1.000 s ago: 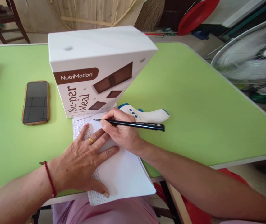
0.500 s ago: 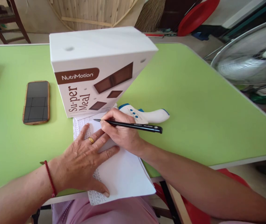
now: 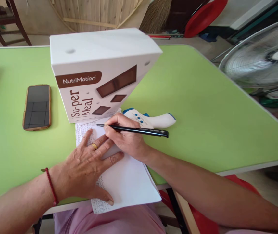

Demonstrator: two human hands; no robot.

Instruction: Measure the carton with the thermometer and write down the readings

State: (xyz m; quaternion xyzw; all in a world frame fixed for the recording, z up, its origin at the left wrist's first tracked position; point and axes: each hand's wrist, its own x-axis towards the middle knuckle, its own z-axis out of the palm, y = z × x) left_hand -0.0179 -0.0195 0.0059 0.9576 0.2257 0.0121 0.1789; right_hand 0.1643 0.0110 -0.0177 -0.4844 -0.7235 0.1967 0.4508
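A notebook (image 3: pixel 131 182) lies at the table's near edge, its lower part jutting over it. Handwriting runs along its left side; the rest of the page I can see is blank. My left hand (image 3: pixel 87 165) rests flat on the page with fingers spread, a gold ring and a red bracelet on it. Between the fingers of my right hand (image 3: pixel 126 138) is a black pen (image 3: pixel 146 131), its tip at the upper part of the page beside the written lines. Just beyond the notebook stands a white NutriMotion box (image 3: pixel 78 92), upright.
A white and blue thermometer gun (image 3: pixel 160 121) lies right behind my right hand. To the left is a phone (image 3: pixel 37 107) in a brown case on the green table (image 3: pixel 202 107). A large fan (image 3: pixel 263 55) stands past the right edge, and a chair (image 3: pixel 7 22) at the back left.
The whole view has shifted very slightly. Both hands keep their places on the notebook, and the pen tip stays at about the same spot.
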